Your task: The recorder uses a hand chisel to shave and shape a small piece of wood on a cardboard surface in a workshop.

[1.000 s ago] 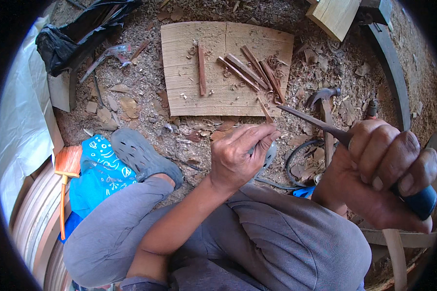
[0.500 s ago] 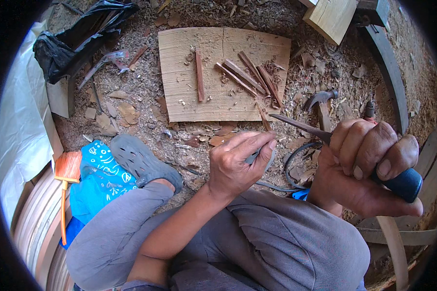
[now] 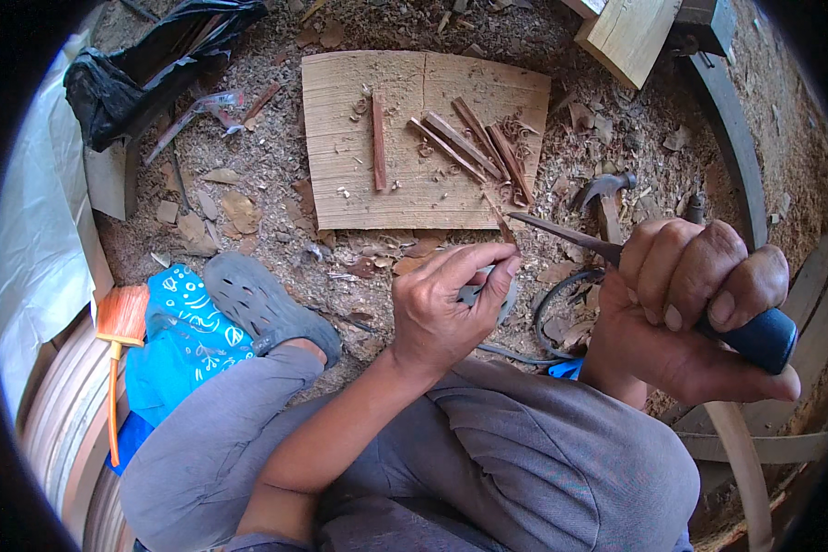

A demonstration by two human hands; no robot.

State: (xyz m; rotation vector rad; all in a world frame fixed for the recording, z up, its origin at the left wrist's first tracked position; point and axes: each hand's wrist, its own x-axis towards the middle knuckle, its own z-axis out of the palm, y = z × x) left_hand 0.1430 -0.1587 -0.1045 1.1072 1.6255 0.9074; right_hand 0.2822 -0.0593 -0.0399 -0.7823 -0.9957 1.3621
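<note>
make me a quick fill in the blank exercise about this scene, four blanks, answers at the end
The left hand pinches a thin stick of ____.
The pointed tool in the right hand has a handle coloured dark ____.
The orange brush is to the ____ of the grey clog.
The hammer is to the ____ of the flat board.

Missing words: wood; blue; left; right.

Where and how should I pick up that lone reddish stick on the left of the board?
Probably by its middle, from above, thumb and finger across its width: the lone stick is slim and straight, lying on the board apart from the other sticks.
</note>
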